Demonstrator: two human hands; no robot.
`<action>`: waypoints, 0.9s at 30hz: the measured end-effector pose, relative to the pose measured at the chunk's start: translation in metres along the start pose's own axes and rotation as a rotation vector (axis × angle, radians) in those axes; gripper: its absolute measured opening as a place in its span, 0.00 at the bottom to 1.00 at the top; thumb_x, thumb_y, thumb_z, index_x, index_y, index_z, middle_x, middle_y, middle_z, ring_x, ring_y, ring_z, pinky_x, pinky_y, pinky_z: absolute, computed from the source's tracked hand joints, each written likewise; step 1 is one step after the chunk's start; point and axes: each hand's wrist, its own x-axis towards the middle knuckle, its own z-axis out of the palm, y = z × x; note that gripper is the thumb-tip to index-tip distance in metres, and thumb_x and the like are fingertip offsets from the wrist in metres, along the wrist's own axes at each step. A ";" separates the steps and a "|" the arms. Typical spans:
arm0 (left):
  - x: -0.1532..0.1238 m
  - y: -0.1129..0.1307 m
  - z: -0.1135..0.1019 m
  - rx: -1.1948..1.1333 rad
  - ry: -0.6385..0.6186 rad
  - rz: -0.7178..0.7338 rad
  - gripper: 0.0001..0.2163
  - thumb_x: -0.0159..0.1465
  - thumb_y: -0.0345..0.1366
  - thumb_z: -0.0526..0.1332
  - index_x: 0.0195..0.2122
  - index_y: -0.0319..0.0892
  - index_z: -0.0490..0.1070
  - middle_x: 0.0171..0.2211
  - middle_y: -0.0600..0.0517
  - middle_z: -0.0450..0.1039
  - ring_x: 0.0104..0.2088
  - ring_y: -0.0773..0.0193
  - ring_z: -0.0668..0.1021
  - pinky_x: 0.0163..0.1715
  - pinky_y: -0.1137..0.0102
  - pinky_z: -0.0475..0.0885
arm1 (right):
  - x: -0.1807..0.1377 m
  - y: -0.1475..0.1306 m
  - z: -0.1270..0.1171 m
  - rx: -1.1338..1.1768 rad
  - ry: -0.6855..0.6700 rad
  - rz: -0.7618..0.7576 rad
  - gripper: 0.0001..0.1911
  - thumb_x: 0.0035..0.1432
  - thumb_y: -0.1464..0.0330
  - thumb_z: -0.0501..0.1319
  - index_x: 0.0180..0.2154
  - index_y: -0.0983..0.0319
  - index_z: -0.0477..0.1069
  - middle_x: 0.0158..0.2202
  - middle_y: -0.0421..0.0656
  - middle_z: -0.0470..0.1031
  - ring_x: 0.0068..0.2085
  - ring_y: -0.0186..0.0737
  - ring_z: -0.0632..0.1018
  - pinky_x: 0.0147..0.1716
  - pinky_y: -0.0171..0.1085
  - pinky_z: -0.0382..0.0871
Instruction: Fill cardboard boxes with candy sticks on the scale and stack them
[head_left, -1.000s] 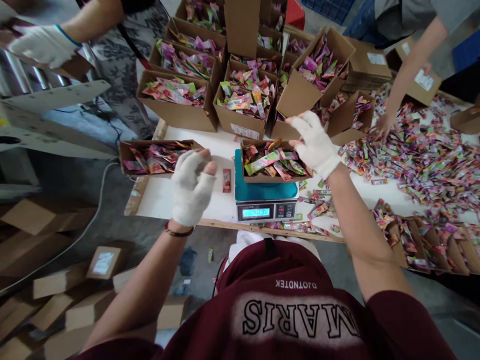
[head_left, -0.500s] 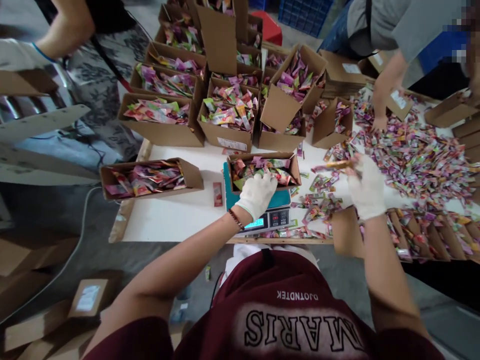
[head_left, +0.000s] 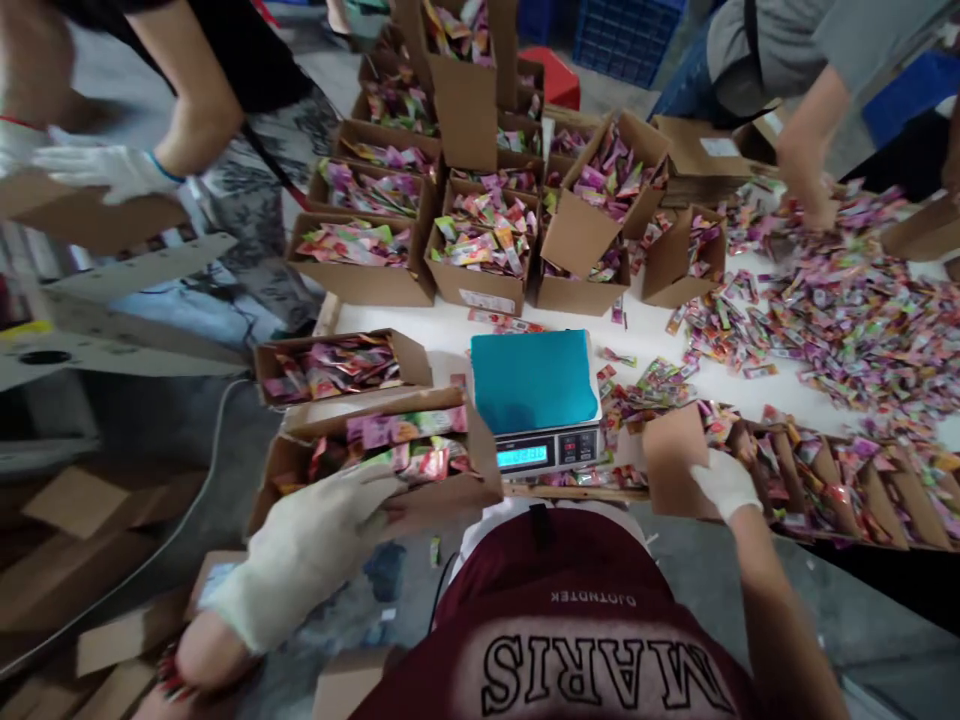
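Observation:
My left hand (head_left: 319, 545), in a white glove, grips the near side of an open cardboard box (head_left: 442, 495) full of small candy packets. That box is left of the scale, at the table's front edge. The digital scale (head_left: 535, 380) has a bare teal platform and a lit display. My right hand (head_left: 726, 484), gloved too, has its fingers on the end of another cardboard box (head_left: 679, 465), first in a row of packet-filled boxes at the right front. Part of its grip is hidden by the box.
A filled box (head_left: 345, 365) stands at the table's left. Several filled boxes (head_left: 480, 290) line the back. Loose packets (head_left: 862, 320) are heaped on the right, where a co-worker's hand (head_left: 814, 195) reaches in. Another person's gloved hand (head_left: 112, 170) is on a box at far left.
The box has left the scale and moved left and toward me with my left hand. My right hand has come down from above the table, without its packet, to the front box.

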 end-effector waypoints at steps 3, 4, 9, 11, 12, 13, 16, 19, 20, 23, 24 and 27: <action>-0.017 -0.041 0.005 0.000 0.005 -0.180 0.12 0.56 0.42 0.57 0.36 0.53 0.80 0.43 0.51 0.84 0.46 0.48 0.82 0.47 0.57 0.77 | -0.007 0.005 -0.040 -0.011 0.017 -0.034 0.09 0.62 0.55 0.64 0.39 0.46 0.81 0.36 0.46 0.83 0.39 0.50 0.83 0.34 0.42 0.76; -0.015 -0.053 0.010 0.021 0.002 -0.204 0.12 0.57 0.41 0.57 0.36 0.53 0.80 0.43 0.52 0.83 0.45 0.49 0.82 0.46 0.58 0.76 | -0.010 0.002 -0.052 -0.017 0.027 -0.045 0.09 0.61 0.56 0.63 0.38 0.45 0.82 0.36 0.47 0.83 0.40 0.53 0.84 0.32 0.43 0.75; 0.036 -0.102 0.042 0.129 0.145 -0.157 0.08 0.60 0.40 0.57 0.31 0.49 0.75 0.37 0.53 0.81 0.40 0.55 0.77 0.43 0.63 0.72 | -0.001 -0.071 -0.096 -0.181 0.107 -0.252 0.19 0.68 0.61 0.54 0.44 0.60 0.81 0.44 0.52 0.83 0.43 0.52 0.83 0.39 0.43 0.73; 0.069 -0.115 0.050 0.132 0.176 -0.135 0.08 0.61 0.39 0.56 0.32 0.47 0.74 0.36 0.53 0.79 0.41 0.57 0.76 0.45 0.65 0.71 | 0.020 -0.118 -0.101 -0.210 0.068 -0.394 0.18 0.69 0.67 0.52 0.48 0.61 0.80 0.49 0.52 0.82 0.46 0.49 0.82 0.44 0.41 0.71; 0.086 -0.120 0.052 0.131 0.177 -0.128 0.08 0.63 0.39 0.56 0.33 0.46 0.74 0.36 0.53 0.78 0.42 0.57 0.75 0.47 0.65 0.70 | 0.033 -0.140 -0.100 -0.221 0.028 -0.447 0.18 0.68 0.70 0.52 0.49 0.61 0.79 0.50 0.51 0.82 0.47 0.48 0.82 0.45 0.41 0.70; 0.102 -0.125 0.051 0.131 0.175 -0.124 0.09 0.64 0.38 0.55 0.35 0.45 0.74 0.38 0.52 0.78 0.44 0.57 0.74 0.49 0.64 0.69 | 0.046 -0.160 -0.099 -0.231 -0.016 -0.492 0.18 0.67 0.71 0.52 0.50 0.61 0.79 0.50 0.50 0.82 0.48 0.48 0.81 0.46 0.41 0.70; 0.142 -0.134 0.046 0.147 0.150 -0.119 0.11 0.66 0.35 0.53 0.40 0.41 0.75 0.42 0.48 0.77 0.48 0.56 0.73 0.54 0.62 0.67 | 0.076 -0.205 -0.090 -0.273 -0.139 -0.581 0.19 0.64 0.74 0.54 0.51 0.60 0.79 0.51 0.49 0.82 0.49 0.49 0.81 0.45 0.42 0.70; 0.154 -0.137 0.043 0.176 0.115 -0.124 0.13 0.65 0.33 0.53 0.43 0.35 0.75 0.45 0.42 0.77 0.50 0.52 0.72 0.57 0.59 0.65 | 0.084 -0.219 -0.084 -0.284 -0.162 -0.614 0.21 0.64 0.75 0.54 0.54 0.60 0.77 0.52 0.50 0.80 0.50 0.51 0.81 0.47 0.44 0.71; 0.152 -0.136 0.043 0.186 0.108 -0.125 0.14 0.65 0.33 0.53 0.44 0.34 0.75 0.46 0.40 0.77 0.51 0.51 0.72 0.59 0.57 0.64 | 0.082 -0.216 -0.084 -0.248 -0.131 -0.630 0.21 0.64 0.75 0.55 0.56 0.61 0.76 0.53 0.51 0.80 0.51 0.52 0.81 0.48 0.45 0.71; 0.130 -0.129 0.049 0.205 0.108 -0.134 0.16 0.66 0.34 0.54 0.50 0.32 0.74 0.52 0.38 0.75 0.57 0.48 0.71 0.63 0.54 0.61 | 0.069 -0.181 -0.083 0.079 0.083 -0.719 0.22 0.66 0.68 0.61 0.61 0.61 0.70 0.58 0.52 0.76 0.54 0.51 0.79 0.54 0.47 0.72; 0.120 -0.125 0.051 0.211 0.116 -0.144 0.17 0.67 0.35 0.54 0.52 0.33 0.73 0.56 0.38 0.74 0.59 0.47 0.69 0.64 0.54 0.60 | 0.066 -0.161 -0.081 0.238 0.180 -0.719 0.23 0.66 0.64 0.62 0.61 0.61 0.69 0.58 0.52 0.75 0.55 0.50 0.78 0.55 0.47 0.72; 0.090 -0.111 0.058 0.216 0.195 -0.198 0.19 0.69 0.41 0.54 0.56 0.34 0.71 0.63 0.37 0.68 0.63 0.45 0.67 0.64 0.52 0.60 | 0.076 -0.093 -0.060 0.577 0.394 -0.506 0.22 0.69 0.61 0.58 0.61 0.60 0.66 0.54 0.51 0.76 0.52 0.48 0.79 0.56 0.48 0.73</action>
